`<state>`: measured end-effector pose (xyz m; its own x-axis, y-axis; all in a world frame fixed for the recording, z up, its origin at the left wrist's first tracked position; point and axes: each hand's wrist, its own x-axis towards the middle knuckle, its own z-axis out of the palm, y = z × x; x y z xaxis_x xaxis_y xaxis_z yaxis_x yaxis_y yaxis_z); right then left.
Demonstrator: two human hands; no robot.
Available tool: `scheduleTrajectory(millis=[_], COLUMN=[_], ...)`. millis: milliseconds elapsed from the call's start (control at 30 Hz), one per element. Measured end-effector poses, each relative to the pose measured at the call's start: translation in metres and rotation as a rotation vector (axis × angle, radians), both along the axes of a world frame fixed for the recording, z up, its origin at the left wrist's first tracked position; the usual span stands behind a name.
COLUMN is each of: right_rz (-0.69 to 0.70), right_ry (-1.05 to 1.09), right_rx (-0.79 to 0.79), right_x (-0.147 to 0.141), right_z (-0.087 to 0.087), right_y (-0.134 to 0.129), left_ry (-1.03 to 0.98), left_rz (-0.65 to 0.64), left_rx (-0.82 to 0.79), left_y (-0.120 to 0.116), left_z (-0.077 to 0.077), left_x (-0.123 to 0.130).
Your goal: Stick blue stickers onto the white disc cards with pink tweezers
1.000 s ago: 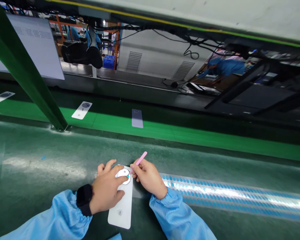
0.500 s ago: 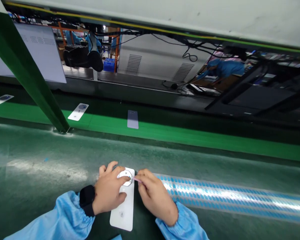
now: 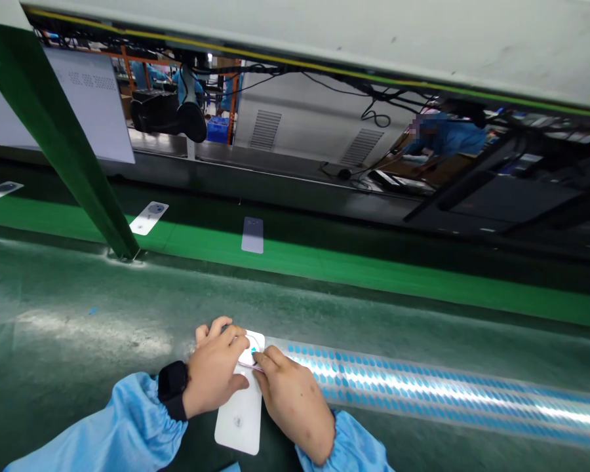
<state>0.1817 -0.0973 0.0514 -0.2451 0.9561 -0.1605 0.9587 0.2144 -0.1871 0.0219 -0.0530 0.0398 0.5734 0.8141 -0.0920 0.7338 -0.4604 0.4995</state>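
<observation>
A white phone-shaped panel (image 3: 238, 419) lies on the green bench, with a round outlined area near its top and a small blue piece (image 3: 254, 351) there. My left hand (image 3: 216, 373) rests over the panel's left side, fingers spread, fingertips beside the round area. From the right, my right hand (image 3: 292, 396) reaches onto the panel with fingers pinched on a thin pinkish tool, whose tip lies by the lower edge of the round area. A clear sheet with rows of blue stickers (image 3: 423, 387) stretches to the right behind my right hand.
Beyond the bench, a green belt (image 3: 334, 269) carries white panels (image 3: 149, 218) and a greyish one (image 3: 252, 235). A green post (image 3: 78, 157) stands at the left. Cables hang below the overhead shelf (image 3: 324, 29). A person in blue (image 3: 452, 136) is in the background.
My right hand has moved left onto the panel with the thin tool. My left hand has barely moved. The panels on the belt have shifted slightly left.
</observation>
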Motion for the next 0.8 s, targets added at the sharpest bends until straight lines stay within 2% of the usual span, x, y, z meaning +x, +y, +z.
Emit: scheduleTrajectory(millis=[800], right_rz=[-0.001], right_ry=[0.055], right_rx=[-0.053], right_x=[0.002], right_z=[0.006], right_y=[0.004], left_ry=[0.069], left_rz=[-0.021], left_rx=[-0.082], left_y=[0.006], left_z=[0.014], left_x=[0.007])
